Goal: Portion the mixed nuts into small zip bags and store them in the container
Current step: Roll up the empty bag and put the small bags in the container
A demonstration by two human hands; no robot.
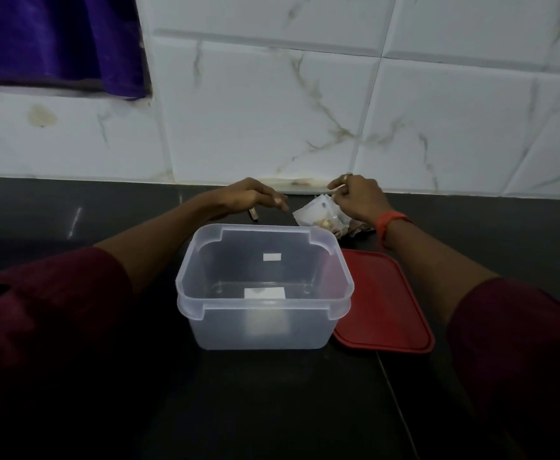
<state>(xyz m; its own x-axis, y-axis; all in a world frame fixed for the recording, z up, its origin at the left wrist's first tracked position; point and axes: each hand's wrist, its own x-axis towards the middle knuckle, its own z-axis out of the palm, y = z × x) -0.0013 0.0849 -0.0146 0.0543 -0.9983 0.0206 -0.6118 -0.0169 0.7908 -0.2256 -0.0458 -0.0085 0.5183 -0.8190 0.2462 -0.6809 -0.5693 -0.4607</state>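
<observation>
The clear plastic container (265,327) was found standing open on the black countertop (272,410), nearer the person than both hands, with its red lid (381,300) laid flat just beside it on the right. No bags were seen inside the container; only pale labels were visible on it. Beyond the container, near the tiled wall (272,111), one small zip bag (316,215) was held by its top edge, pinched between the thumb and fingers of the right hand (359,197). A few mixed nuts (325,223) were visible at the bottom of this bag. A darker heap (359,227) was partly hidden under the right wrist; its contents could not be identified. The left hand (252,197) was held above the countertop with fingers loosely curled and nothing grasped, over a small brown object (254,215) of uncertain kind. The task was judged to be at an early stage: one bag was being filled or sealed, while storage in the container and fitting of the lid were not yet done
</observation>
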